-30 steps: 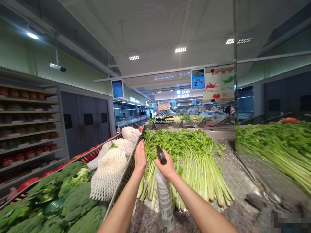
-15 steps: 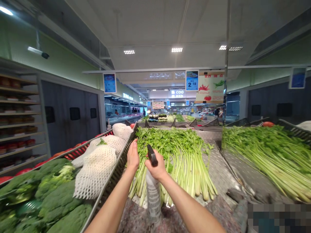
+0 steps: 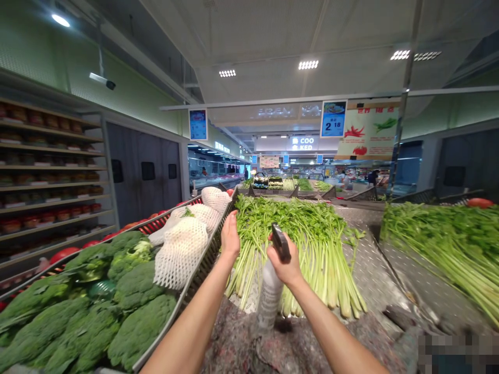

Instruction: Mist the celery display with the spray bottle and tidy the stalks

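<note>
My right hand (image 3: 287,262) grips the black trigger head of a spray bottle (image 3: 268,297), whose pale body hangs below my fist over the grey felt cloth (image 3: 249,348). In front of the nozzle lies a heap of green celery (image 3: 307,244) on a metal display tray. My left hand (image 3: 230,238) rests on the top of the wire divider (image 3: 202,267) beside the celery, fingers curled over its edge.
Left of the divider lie broccoli heads (image 3: 128,306) and vegetables in white foam nets (image 3: 181,249), with red produce behind. More celery (image 3: 448,249) lies at the right past a metal gap. Shelves line the left wall; price signs hang overhead.
The view swung left then right while both hands stayed at the celery. The spray bottle now tilts more to the right and sits a little higher.
</note>
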Demonstrator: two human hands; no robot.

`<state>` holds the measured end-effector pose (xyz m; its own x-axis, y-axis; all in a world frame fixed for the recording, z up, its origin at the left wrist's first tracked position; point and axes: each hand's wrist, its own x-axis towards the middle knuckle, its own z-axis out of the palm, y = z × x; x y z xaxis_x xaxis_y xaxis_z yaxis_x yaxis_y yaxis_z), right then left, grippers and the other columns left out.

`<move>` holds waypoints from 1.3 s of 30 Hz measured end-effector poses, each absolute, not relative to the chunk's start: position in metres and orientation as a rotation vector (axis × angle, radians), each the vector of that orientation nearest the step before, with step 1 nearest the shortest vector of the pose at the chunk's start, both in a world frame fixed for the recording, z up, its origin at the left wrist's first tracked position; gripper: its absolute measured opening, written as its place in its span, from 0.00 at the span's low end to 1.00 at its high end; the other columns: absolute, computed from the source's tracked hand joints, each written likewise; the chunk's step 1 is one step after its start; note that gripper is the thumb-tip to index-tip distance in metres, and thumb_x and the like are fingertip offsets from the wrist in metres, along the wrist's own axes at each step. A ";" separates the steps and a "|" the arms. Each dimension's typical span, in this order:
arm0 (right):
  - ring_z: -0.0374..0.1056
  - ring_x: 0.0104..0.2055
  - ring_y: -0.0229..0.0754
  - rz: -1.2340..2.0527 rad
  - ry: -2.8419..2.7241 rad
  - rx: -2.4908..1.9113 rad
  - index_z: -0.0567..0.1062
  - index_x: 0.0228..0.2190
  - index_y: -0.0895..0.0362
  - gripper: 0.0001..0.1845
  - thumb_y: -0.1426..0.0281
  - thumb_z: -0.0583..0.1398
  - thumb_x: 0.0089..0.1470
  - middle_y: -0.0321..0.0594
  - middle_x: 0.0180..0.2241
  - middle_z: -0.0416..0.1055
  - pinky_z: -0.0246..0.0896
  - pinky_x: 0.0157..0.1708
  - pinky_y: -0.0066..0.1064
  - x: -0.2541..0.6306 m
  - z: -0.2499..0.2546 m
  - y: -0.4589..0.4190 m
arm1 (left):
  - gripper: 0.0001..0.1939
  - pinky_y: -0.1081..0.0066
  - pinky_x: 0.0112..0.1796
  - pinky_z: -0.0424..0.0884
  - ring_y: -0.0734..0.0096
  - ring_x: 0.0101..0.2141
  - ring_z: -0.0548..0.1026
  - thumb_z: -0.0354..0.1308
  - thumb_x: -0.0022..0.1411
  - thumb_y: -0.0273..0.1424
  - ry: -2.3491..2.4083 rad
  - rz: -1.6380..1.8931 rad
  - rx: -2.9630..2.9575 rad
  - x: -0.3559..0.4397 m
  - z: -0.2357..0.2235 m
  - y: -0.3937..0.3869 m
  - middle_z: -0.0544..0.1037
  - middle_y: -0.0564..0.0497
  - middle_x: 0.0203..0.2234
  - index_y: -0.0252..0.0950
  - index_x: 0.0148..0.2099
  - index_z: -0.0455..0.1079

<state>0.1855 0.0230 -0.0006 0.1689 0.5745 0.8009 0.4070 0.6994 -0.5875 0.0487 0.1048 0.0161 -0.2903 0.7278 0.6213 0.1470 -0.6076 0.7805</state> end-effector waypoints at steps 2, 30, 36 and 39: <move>0.64 0.27 0.39 0.150 -1.430 -0.889 0.68 0.29 0.59 0.11 0.73 0.55 0.37 0.38 0.27 0.68 0.59 0.28 0.30 0.195 0.005 0.024 | 0.24 0.62 0.50 0.55 0.66 0.49 0.63 0.36 0.58 0.44 1.076 1.954 1.555 0.050 0.019 0.104 0.67 0.47 0.47 0.36 0.48 0.63; 0.67 0.27 0.41 0.146 -1.268 -1.066 0.71 0.30 0.60 0.13 0.70 0.57 0.38 0.41 0.30 0.71 0.62 0.28 0.32 0.300 0.012 0.000 | 0.22 0.62 0.50 0.56 0.66 0.49 0.62 0.37 0.59 0.41 0.998 1.871 1.613 0.092 0.025 0.093 0.67 0.47 0.47 0.36 0.47 0.63; 0.67 0.27 0.42 0.097 -1.193 -1.101 0.72 0.30 0.61 0.14 0.70 0.58 0.37 0.42 0.29 0.72 0.63 0.28 0.32 0.332 0.019 -0.015 | 0.23 0.61 0.50 0.55 0.65 0.49 0.62 0.37 0.59 0.42 0.966 1.864 1.612 0.103 0.028 0.092 0.66 0.47 0.48 0.36 0.48 0.63; 0.67 0.28 0.42 0.005 -1.179 -1.161 0.72 0.28 0.60 0.13 0.69 0.58 0.36 0.41 0.28 0.72 0.62 0.30 0.32 0.350 0.016 -0.017 | 0.24 0.60 0.50 0.56 0.64 0.49 0.62 0.36 0.59 0.42 0.970 1.845 1.613 0.107 0.030 0.091 0.66 0.46 0.48 0.35 0.48 0.62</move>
<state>0.3497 -0.0172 0.0158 0.4494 0.5446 0.7081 0.5392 0.4666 -0.7011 0.1069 0.0907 0.0302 -0.1726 0.7617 0.6245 0.0829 -0.6205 0.7798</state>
